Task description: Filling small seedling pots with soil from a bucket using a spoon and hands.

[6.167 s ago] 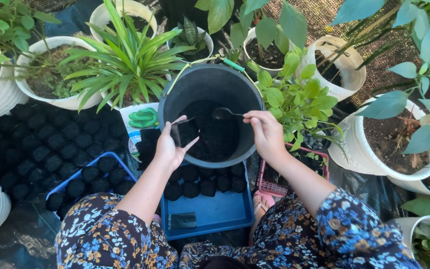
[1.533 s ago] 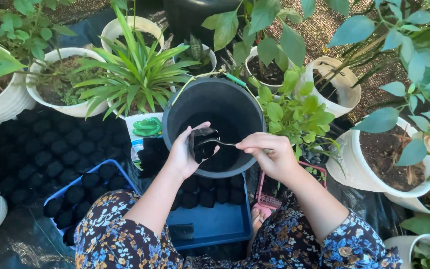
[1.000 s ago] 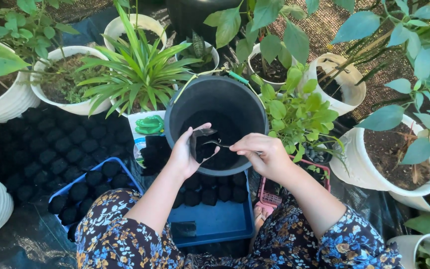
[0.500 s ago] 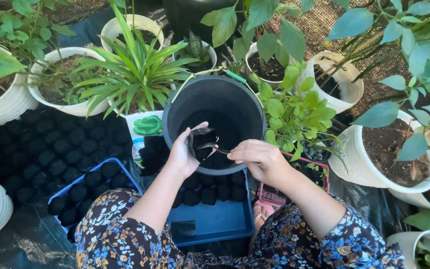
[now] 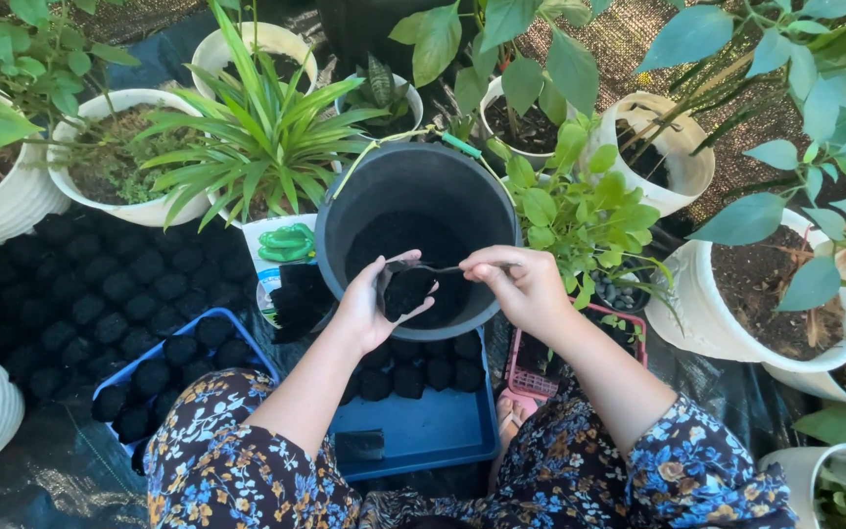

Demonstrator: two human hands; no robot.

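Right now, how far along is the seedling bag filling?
Done: many filled black bags stand in rows on the ground sheet, more in two blue trays. In hand: the left hand holds a small bag over the black bucket, soil near its top; the right hand holds a spoon at its mouth. Left: the near tray has bare space, and a flat bag lies there.

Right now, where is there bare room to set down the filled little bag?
The blue plastic tray has bare floor on its near half, between the row of filled black soil bags and a flat empty bag. Left of it, the second blue tray and the black ground sheet are packed with bags.
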